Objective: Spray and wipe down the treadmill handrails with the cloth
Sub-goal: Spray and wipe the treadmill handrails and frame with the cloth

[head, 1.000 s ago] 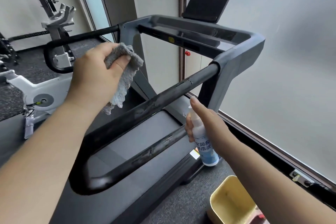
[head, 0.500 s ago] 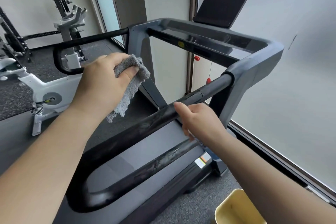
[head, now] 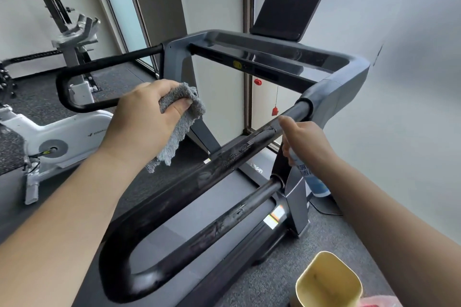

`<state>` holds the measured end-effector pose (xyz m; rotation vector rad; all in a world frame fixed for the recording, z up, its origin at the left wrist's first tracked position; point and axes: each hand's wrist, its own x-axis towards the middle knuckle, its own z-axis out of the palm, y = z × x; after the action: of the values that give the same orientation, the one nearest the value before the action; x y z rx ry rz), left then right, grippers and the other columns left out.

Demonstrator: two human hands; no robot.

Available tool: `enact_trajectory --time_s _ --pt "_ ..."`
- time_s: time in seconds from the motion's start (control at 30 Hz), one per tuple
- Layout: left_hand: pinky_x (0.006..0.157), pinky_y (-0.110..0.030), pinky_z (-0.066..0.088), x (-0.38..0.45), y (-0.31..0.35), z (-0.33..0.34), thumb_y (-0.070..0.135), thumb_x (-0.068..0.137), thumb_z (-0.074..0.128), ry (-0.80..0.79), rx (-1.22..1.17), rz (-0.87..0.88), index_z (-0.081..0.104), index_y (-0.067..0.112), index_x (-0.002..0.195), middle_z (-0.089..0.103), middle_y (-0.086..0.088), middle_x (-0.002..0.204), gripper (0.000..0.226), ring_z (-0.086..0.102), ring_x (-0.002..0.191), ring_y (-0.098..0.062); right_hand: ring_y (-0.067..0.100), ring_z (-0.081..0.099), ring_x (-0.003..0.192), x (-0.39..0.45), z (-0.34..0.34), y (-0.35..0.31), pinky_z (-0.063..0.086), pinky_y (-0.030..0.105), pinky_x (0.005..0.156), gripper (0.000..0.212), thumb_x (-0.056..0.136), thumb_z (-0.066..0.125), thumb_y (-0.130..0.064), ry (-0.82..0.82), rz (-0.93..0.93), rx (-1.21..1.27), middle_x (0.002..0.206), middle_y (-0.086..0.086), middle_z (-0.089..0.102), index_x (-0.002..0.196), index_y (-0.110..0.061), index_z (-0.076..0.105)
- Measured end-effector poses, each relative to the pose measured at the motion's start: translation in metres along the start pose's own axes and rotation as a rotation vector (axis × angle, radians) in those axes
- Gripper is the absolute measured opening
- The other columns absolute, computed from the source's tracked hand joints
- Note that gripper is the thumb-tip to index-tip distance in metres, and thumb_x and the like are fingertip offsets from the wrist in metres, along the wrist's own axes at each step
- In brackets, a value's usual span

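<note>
- The treadmill (head: 336, 87) filled the centre of the view, its console frame toward a pale wall and its belt running back toward the person.
- The near handrail (head: 199, 182), a black looped bar on the person's right side of the machine, showed scuffed, patchy wear along both upper and lower runs. The far handrail (head: 104, 62) lay well apart on the other side, with no hand near it.
- An exercise bike (head: 62, 132) stood beyond the far rail, clear of the work.
- The left hand (head: 139, 122) was raised above the near rail, fist closed on a bunched grey cloth (head: 182, 119) whose free end hung down, not touching the bar.
- The right hand (head: 306, 142) was wrapped around a spray bottle (head: 314, 182) just beside the upper rail's far end, forefinger lifted on top. The nozzle was hidden, so its aim could not be confirmed.
- A yellow bin (head: 329, 279) sat on the floor by the right forearm.
- Judgement: spraying appeared in hand; wiping was not yet begun.
- Risks: a misdirected nozzle could send mist onto the console or belt, leaving a slippery deck; the dangling cloth end could drag on the bar; the worn patches might hold residue unless wiped firmly.
</note>
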<state>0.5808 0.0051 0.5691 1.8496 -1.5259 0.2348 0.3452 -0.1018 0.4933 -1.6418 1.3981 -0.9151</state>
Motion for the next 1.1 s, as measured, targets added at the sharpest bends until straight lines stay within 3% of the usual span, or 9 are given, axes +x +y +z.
enact_trajectory --time_s 0.2,0.43,0.53,0.67,0.8,0.9,1.0,1.1 --pt "0.082 -0.018 0.033 -0.006 0.006 -0.002 0.037 0.089 0.060 -0.062 -0.061 0.033 0.063 0.026 0.120 0.063 -0.001 0.116 0.033 0.055 0.105 -0.017 0.023 0.057 0.038 0.000 -0.012 0.010 0.054 0.037 0.064 0.067 0.088 0.045 -0.060 0.069 0.081 0.125 0.048 0.009 0.060 0.048 -0.008 0.053" --pt "0.092 -0.026 0.042 -0.006 0.032 0.042 0.033 0.094 0.053 -0.166 -0.140 0.104 0.062 0.027 0.123 0.063 -0.004 0.115 0.031 0.056 0.108 -0.021 0.026 0.057 0.044 -0.008 -0.013 0.020 0.053 0.036 0.064 0.070 0.090 0.045 -0.060 0.081 0.106 0.276 0.050 0.014 0.059 0.037 -0.014 0.051" --pt "0.085 -0.023 0.036 -0.005 0.052 0.066 0.031 0.095 0.052 -0.201 -0.121 0.124 0.062 0.028 0.122 0.062 -0.006 0.112 0.030 0.054 0.107 -0.023 0.025 0.055 0.043 -0.005 -0.019 0.025 0.051 0.033 0.060 0.066 0.091 0.046 -0.057 0.075 0.116 0.301 0.043 0.006 0.058 0.046 -0.009 0.051" --pt "0.083 -0.026 0.037 0.013 0.085 0.097 0.032 0.095 0.051 -0.191 -0.116 0.152 0.064 0.029 0.119 0.062 -0.008 0.106 0.027 0.052 0.106 -0.028 0.026 0.054 0.043 0.005 -0.031 0.031 0.050 0.034 0.059 0.065 0.090 0.046 -0.056 0.030 0.108 0.326 0.044 0.006 0.057 0.046 -0.009 0.049" --pt "0.087 -0.036 0.040 0.036 0.122 0.137 0.037 0.097 0.044 -0.197 -0.014 0.168 0.060 0.030 0.124 0.060 -0.010 0.108 0.032 0.048 0.107 -0.032 0.026 0.054 0.044 0.021 -0.048 0.034 0.052 0.037 0.061 0.065 0.090 0.047 -0.057 -0.015 0.102 0.345 0.043 0.006 0.056 0.045 -0.010 0.049" --pt "0.087 -0.040 0.039 0.042 0.137 0.168 0.042 0.100 0.032 -0.339 0.183 0.137 0.053 0.024 0.126 0.058 -0.011 0.116 0.038 0.046 0.111 -0.032 0.025 0.055 0.043 0.032 -0.061 0.039 0.053 0.039 0.066 0.066 0.090 0.046 -0.057 -0.047 0.065 0.319 0.043 0.006 0.057 0.044 -0.010 0.052" --pt "0.094 -0.043 0.037 0.037 0.141 0.194 0.048 0.099 0.027 -0.468 0.324 0.067 0.038 0.018 0.139 0.052 -0.013 0.129 0.051 0.043 0.120 -0.033 0.023 0.055 0.043 0.041 -0.073 0.046 0.053 0.041 0.072 0.068 0.091 0.044 -0.058 -0.073 0.042 0.298 0.043 0.007 0.057 0.040 -0.013 0.051" --pt "0.091 -0.044 0.040 0.036 0.145 0.207 0.060 0.093 0.028 -0.441 0.425 0.020 0.023 0.016 0.146 0.048 -0.015 0.135 0.069 0.047 0.119 -0.036 0.024 0.055 0.044 0.048 -0.079 0.053 0.050 0.036 0.067 0.068 0.090 0.043 -0.058 -0.095 0.044 0.296 0.042 0.006 0.056 0.039 -0.015 0.051"
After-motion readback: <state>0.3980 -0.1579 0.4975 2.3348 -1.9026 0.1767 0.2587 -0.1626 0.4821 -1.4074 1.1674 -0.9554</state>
